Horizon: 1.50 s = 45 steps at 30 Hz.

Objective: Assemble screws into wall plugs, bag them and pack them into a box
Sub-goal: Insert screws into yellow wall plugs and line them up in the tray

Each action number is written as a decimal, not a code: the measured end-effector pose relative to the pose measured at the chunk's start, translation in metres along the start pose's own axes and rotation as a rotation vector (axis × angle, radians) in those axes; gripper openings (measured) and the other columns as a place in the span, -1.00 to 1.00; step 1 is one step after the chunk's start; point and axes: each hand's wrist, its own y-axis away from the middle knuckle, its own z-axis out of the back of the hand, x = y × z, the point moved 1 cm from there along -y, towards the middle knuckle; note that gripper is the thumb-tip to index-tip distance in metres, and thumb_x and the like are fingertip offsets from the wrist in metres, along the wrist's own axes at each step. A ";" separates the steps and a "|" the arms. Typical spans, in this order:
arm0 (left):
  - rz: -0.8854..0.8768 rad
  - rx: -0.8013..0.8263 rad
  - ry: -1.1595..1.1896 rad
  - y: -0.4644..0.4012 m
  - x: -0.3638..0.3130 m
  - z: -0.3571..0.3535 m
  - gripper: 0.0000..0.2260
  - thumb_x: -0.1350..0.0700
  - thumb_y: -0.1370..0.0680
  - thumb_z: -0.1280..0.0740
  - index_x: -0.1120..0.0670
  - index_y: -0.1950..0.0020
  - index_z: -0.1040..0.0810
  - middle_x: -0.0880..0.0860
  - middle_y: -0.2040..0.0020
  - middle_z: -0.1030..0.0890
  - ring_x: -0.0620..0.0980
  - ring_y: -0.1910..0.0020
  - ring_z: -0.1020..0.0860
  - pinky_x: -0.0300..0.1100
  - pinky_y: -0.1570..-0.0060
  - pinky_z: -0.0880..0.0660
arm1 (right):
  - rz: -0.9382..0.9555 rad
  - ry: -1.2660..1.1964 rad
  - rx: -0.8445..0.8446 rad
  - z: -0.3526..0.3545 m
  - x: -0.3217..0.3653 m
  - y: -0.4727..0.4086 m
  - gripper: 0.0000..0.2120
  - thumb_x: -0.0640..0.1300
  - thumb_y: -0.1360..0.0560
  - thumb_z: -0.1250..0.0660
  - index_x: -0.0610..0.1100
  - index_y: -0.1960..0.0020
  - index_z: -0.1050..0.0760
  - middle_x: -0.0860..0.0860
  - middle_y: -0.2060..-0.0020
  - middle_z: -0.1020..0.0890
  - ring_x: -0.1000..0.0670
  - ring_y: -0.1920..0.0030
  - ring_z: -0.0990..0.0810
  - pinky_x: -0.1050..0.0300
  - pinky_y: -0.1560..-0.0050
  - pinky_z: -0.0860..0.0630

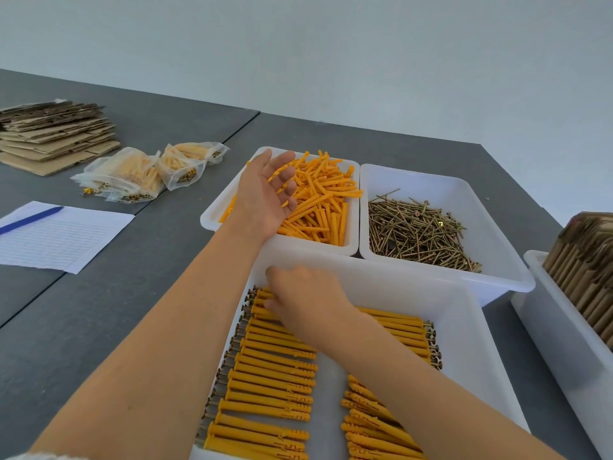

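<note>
A near white tray holds rows of orange wall plugs with screws in them. My right hand lies palm down on the far end of the left row, fingers touching the top plugs. My left hand hovers palm up, fingers relaxed and holding nothing, over a white tray of loose orange plugs. Beside it a third white tray holds loose brass screws.
Filled clear bags of plugs and screws lie at the left, behind them a stack of flat cardboard. A lined sheet with a blue pen is nearer. At the right a white bin holds upright cardboard pieces.
</note>
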 end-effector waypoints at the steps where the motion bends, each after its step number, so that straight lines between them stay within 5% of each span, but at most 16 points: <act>1: -0.006 -0.005 -0.010 0.000 0.000 0.000 -0.72 -0.09 -0.61 -0.22 0.04 -0.10 -0.63 -0.05 0.24 -0.56 -0.11 0.32 -0.47 -0.23 0.33 -0.35 | -0.005 -0.052 -0.081 0.010 -0.004 0.000 -0.86 -0.04 -0.61 -0.22 -0.08 0.06 -0.35 -0.04 0.20 -0.52 -0.11 0.18 -0.52 0.07 0.27 -0.38; 5: -0.080 -0.071 -0.165 0.000 0.003 -0.004 -0.80 -0.02 -0.58 -0.26 0.01 0.06 -0.65 -0.09 0.32 -0.55 -0.14 0.37 -0.46 -0.26 0.38 -0.38 | -0.155 -0.287 -0.491 0.050 -0.042 0.000 -0.84 -0.08 -0.59 -0.22 -0.09 0.14 -0.41 0.00 0.34 -0.53 -0.05 0.32 -0.48 0.09 0.34 -0.36; 7: -0.108 -0.145 -0.334 -0.001 0.006 -0.009 -0.85 0.05 -0.54 -0.30 0.01 0.12 -0.66 -0.09 0.36 -0.55 -0.14 0.38 -0.47 -0.27 0.38 -0.40 | -0.299 -0.262 -0.553 0.057 -0.075 0.003 -0.85 -0.12 -0.60 -0.21 -0.12 0.13 -0.43 -0.02 0.34 -0.54 -0.06 0.34 -0.48 0.10 0.36 -0.36; 12: -0.382 -0.027 -0.937 -0.004 0.021 -0.012 -0.73 0.16 -0.62 -0.16 0.02 0.13 -0.63 -0.10 0.32 -0.57 -0.23 0.37 -0.48 -0.40 0.37 -0.42 | -0.758 -0.219 -0.150 0.033 -0.151 0.018 -0.86 -0.11 -0.59 -0.16 -0.17 0.05 -0.43 -0.07 0.19 -0.52 -0.11 0.17 -0.51 0.03 0.15 -0.48; 16: -0.536 0.021 -1.248 -0.002 0.032 -0.010 -0.77 0.19 -0.59 -0.20 0.02 0.12 -0.63 -0.12 0.25 -0.60 -0.23 0.42 -0.44 -0.40 0.41 -0.39 | -0.801 -0.216 0.182 0.027 -0.160 0.011 -0.71 -0.01 -0.61 -0.03 -0.08 0.24 -0.29 -0.05 0.22 -0.44 -0.12 0.10 -0.45 -0.06 -0.09 -0.44; 19: -0.599 0.006 -1.456 -0.001 0.037 -0.010 -0.81 0.14 -0.59 -0.22 -0.04 0.07 -0.62 -0.10 0.20 -0.61 -0.17 0.30 -0.53 -0.29 0.32 -0.46 | -0.816 -0.235 0.255 0.029 -0.159 0.005 -0.69 -0.06 -0.64 -0.01 -0.05 0.28 -0.22 -0.04 0.24 -0.38 -0.11 0.02 -0.39 -0.05 -0.15 -0.40; 24: -0.415 0.030 -1.785 -0.007 0.042 -0.007 -0.79 -0.01 -0.59 -0.24 -0.08 -0.15 -0.60 0.03 -0.13 -0.57 0.11 -0.19 -0.47 0.07 -0.13 -0.50 | -0.811 -0.251 0.292 0.032 -0.155 0.004 -0.67 -0.15 -0.65 -0.02 -0.04 0.30 -0.20 0.02 0.30 -0.30 -0.09 0.01 -0.35 0.06 -0.03 -0.31; 27: -0.285 0.114 -1.901 -0.008 0.041 -0.008 -0.76 -0.07 -0.61 -0.19 -0.14 -0.21 -0.56 0.02 -0.18 -0.53 0.09 -0.14 -0.48 0.04 -0.12 -0.49 | -0.779 -0.285 0.281 0.031 -0.157 0.008 -0.71 -0.12 -0.62 -0.02 -0.06 0.29 -0.23 0.00 0.28 -0.35 -0.08 0.12 -0.36 -0.02 -0.06 -0.34; 34: -0.130 0.319 -1.758 -0.004 0.036 -0.011 -0.77 0.11 -0.59 -0.19 -0.16 -0.08 -0.58 -0.15 -0.06 -0.50 -0.09 -0.09 -0.43 -0.15 -0.07 -0.38 | -0.758 -0.318 -0.124 0.033 -0.145 0.017 -0.72 -0.18 -0.56 -0.14 -0.15 0.33 -0.27 -0.02 0.39 -0.38 -0.06 0.38 -0.34 0.11 0.31 -0.31; 38: -0.119 0.342 -1.730 -0.001 0.036 -0.014 -0.75 0.18 -0.56 -0.20 -0.14 0.07 -0.58 -0.12 -0.08 -0.53 -0.08 -0.10 -0.44 -0.12 -0.07 -0.41 | -0.734 -0.448 -0.315 0.038 -0.136 0.013 -0.68 -0.17 -0.64 -0.06 -0.28 0.06 -0.54 -0.15 0.15 -0.62 -0.17 0.16 -0.58 -0.10 0.01 -0.57; 41: -0.128 0.320 -1.724 0.000 0.037 -0.015 -0.76 0.24 -0.53 -0.21 -0.08 0.08 -0.58 -0.11 0.05 -0.53 -0.05 -0.02 -0.47 -0.16 0.07 -0.38 | -0.664 -0.460 -0.473 0.043 -0.132 0.009 -0.64 -0.14 -0.67 -0.06 -0.25 0.08 -0.58 -0.02 0.34 -0.52 0.04 0.34 -0.46 0.15 0.22 -0.44; 45: -0.167 0.299 -1.614 0.000 0.035 -0.015 -0.74 0.29 -0.51 -0.27 -0.04 0.01 -0.62 -0.06 0.00 -0.59 -0.06 -0.05 -0.53 -0.22 0.02 -0.42 | -0.644 -0.552 -0.676 0.047 -0.128 0.007 -0.59 -0.15 -0.68 -0.08 -0.21 0.21 -0.58 0.14 0.51 -0.37 0.20 0.50 -0.37 0.33 0.35 -0.26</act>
